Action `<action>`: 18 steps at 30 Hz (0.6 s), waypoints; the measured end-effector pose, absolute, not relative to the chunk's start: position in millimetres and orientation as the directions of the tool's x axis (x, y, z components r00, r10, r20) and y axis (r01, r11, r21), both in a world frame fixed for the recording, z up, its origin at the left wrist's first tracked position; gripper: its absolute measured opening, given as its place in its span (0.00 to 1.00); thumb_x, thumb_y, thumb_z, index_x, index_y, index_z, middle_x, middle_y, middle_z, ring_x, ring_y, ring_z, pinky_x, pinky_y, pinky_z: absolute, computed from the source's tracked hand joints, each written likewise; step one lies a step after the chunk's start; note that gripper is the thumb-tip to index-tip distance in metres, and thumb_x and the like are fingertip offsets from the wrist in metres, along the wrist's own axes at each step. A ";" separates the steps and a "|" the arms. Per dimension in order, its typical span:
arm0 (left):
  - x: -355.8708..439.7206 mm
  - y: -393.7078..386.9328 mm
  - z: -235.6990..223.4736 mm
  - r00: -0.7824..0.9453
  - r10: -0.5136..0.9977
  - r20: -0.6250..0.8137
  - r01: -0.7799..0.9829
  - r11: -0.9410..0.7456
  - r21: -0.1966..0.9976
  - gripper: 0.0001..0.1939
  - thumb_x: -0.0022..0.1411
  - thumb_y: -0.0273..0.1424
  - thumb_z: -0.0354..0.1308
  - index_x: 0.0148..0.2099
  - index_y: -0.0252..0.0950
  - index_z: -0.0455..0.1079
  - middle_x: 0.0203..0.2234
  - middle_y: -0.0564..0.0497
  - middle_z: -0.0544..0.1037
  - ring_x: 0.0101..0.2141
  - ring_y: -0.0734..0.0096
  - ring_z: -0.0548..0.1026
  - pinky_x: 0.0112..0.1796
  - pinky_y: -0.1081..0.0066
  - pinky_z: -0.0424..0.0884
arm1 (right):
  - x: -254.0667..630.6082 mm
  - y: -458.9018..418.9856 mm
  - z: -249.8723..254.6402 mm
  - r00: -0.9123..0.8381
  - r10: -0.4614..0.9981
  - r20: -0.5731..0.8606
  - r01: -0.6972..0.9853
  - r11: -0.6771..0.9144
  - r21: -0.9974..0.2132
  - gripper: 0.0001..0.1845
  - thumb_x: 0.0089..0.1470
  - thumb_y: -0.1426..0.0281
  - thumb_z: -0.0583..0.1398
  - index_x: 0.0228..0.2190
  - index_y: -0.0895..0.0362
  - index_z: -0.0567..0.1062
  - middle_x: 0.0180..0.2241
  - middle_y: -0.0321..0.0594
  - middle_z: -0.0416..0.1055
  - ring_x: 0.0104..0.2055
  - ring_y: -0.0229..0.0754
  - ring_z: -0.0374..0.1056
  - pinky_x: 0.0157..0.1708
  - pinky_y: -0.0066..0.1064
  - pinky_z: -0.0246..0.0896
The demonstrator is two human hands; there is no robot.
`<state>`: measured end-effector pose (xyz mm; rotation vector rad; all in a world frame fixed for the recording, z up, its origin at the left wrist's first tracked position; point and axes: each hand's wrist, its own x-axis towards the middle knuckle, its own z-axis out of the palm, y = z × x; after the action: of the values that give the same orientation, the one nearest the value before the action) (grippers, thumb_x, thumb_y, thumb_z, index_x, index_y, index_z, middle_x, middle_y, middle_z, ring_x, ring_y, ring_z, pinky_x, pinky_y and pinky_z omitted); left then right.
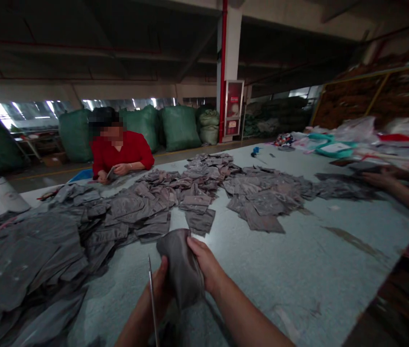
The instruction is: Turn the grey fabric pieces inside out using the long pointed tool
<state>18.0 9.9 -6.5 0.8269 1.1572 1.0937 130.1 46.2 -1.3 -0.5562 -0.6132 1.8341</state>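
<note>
A grey fabric piece (182,270) is held up over the near part of the table, bent into a curve between both of my hands. My left hand (161,279) grips its left side, thumb up along the cloth, the other fingers hidden behind it. On the opposite edge, my right hand (206,260) is closed with the thumb over the top. A thin metal rod (151,289) with a narrow tip rises in front of my left forearm; its lower end is out of view, and I cannot tell what supports it.
Grey fabric pieces lie heaped on the pale table (320,274), with a large pile (34,260) at left. A co-worker in red (121,154) handles a piece across the table; another person's hands (381,178) are at right. A white bottle (5,193) stands far left.
</note>
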 end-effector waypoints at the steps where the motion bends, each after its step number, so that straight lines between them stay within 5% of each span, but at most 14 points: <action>1: 17.7 8.4 -4.9 0.063 0.942 -0.330 -0.296 0.333 0.895 0.26 0.47 0.47 0.56 0.41 0.31 0.69 0.29 0.42 0.78 0.36 0.55 0.75 0.35 0.63 0.71 | 131.1 48.0 -4.2 -0.272 0.961 -0.055 -0.677 -0.232 -0.698 0.17 0.41 0.57 0.62 0.28 0.59 0.72 0.23 0.36 0.71 0.25 0.38 0.67 0.30 0.29 0.60; 6: 7.8 -4.1 6.5 0.122 0.930 -0.346 -0.374 0.366 0.852 0.23 0.45 0.32 0.62 0.46 0.35 0.65 0.29 0.48 0.79 0.34 0.59 0.76 0.33 0.66 0.71 | 135.0 58.1 -28.6 -0.096 0.995 0.023 -0.484 -0.026 -0.875 0.21 0.44 0.53 0.58 0.26 0.59 0.71 0.22 0.34 0.68 0.25 0.38 0.64 0.28 0.28 0.57; 12: 1.1 -2.0 3.9 -0.095 0.939 -0.331 -0.176 0.311 0.934 0.18 0.41 0.35 0.64 0.36 0.31 0.69 0.23 0.47 0.78 0.27 0.58 0.76 0.28 0.67 0.72 | 135.6 59.1 -41.6 -0.065 0.997 0.031 -0.380 0.004 -0.925 0.21 0.45 0.52 0.56 0.25 0.59 0.69 0.19 0.31 0.62 0.22 0.34 0.57 0.22 0.23 0.49; 18: 1.1 7.1 -13.4 -0.126 0.955 -0.268 -0.059 0.262 0.963 0.19 0.38 0.39 0.65 0.32 0.30 0.71 0.21 0.48 0.77 0.24 0.60 0.75 0.25 0.68 0.71 | 140.7 60.2 -33.8 -0.028 0.995 0.098 -0.226 0.090 -0.970 0.18 0.48 0.56 0.54 0.19 0.57 0.62 0.17 0.29 0.53 0.21 0.33 0.49 0.21 0.23 0.44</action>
<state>1.1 7.1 -13.4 0.9125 1.3899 1.1205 140.7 60.2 -33.8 -0.9548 -1.1116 1.2659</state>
